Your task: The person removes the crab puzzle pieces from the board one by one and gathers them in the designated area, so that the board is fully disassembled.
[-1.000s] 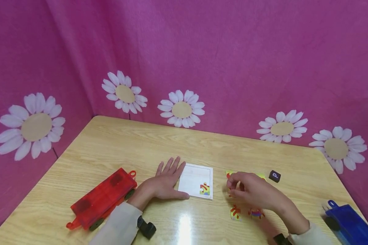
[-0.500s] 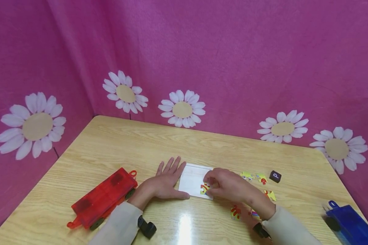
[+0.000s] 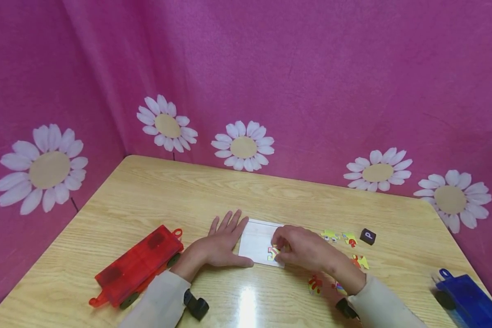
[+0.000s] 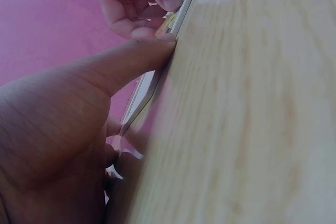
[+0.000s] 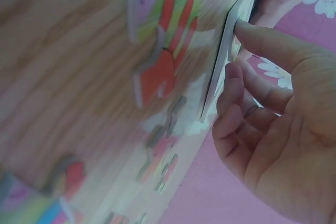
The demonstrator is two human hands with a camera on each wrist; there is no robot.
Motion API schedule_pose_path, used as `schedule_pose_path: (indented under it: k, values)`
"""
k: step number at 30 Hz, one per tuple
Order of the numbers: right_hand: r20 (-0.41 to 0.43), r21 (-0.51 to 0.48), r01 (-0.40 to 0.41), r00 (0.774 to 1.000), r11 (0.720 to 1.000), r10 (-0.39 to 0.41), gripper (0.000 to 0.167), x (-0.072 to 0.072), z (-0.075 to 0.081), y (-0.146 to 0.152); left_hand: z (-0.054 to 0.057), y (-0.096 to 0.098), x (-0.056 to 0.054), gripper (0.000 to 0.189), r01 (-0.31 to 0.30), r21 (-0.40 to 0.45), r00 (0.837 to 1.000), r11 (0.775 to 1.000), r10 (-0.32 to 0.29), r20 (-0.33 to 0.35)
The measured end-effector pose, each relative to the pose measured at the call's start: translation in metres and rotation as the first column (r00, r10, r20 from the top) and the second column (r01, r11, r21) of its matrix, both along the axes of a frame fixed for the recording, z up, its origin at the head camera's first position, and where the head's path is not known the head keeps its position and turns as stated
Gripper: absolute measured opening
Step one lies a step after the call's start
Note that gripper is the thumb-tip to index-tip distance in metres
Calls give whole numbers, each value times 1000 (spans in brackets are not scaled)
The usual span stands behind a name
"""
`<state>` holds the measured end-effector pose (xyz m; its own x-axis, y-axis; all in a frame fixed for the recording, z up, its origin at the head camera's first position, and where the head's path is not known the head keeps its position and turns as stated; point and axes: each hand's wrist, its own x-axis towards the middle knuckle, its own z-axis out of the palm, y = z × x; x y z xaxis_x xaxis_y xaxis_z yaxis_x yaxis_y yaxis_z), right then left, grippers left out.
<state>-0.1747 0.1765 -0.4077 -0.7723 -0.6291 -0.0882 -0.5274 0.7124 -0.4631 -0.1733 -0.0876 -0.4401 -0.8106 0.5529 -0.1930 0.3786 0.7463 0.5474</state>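
A square white puzzle board lies flat on the table. My left hand is spread along its left side, thumb at the near corner and fingers straight. Over the board's right edge, my right hand pinches a puzzle piece between thumb and curled fingers at the near right corner. Only the piece's left part shows, its colours pale with glare. In the left wrist view the right hand's fingertips meet just above the board's edge. The right wrist view shows the right thumb touching the board from the near side.
Right of the board lie several loose yellow and red puzzle pieces, some partly behind the right arm. A black letter cube sits beyond them. A red toy wagon stands at left, a blue one at far right.
My right hand came left from the loose pieces to the board's right edge and has stayed there. The piece under its fingers now catches glare. The left hand has not moved.
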Motion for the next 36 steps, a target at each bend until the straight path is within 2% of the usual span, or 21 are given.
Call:
schedule_pose_path:
  k: [8, 14, 20, 25, 30, 33, 36]
  values:
    - [-11, -47, 30, 999, 998, -31, 8, 2, 3, -3, 1, 0, 0, 113, -1, 2, 1000, 1000, 1, 0]
    - [-71, -85, 29, 997, 996, -35, 11, 4, 7, -3, 0, 1, 0, 113, -8, -5, 1000, 1000, 8, 5]
    - [-103, -82, 63, 992, 995, -72, 13, 15, 23, 7, 0, 1, 0, 113, -3, 4, 1000, 1000, 3, 7]
    - [-112, -70, 87, 989, 994, -95, 13, 29, 38, 31, -1, 0, 0, 114, 9, 8, 1000, 1000, -9, 5]
    - [-141, -55, 95, 985, 994, -102, 19, 41, 43, 67, -1, -1, 0, 114, 12, 10, 1000, 1000, -12, 3]
    - [-109, -46, 116, 987, 992, -120, 19, 45, 42, 90, 0, -1, 1, 114, 12, 13, 1000, 1000, -12, 6]
    - [-33, -18, 142, 989, 990, -142, 16, 48, 40, 112, 0, -1, 1, 114, 14, 15, 1000, 1000, -14, 8]
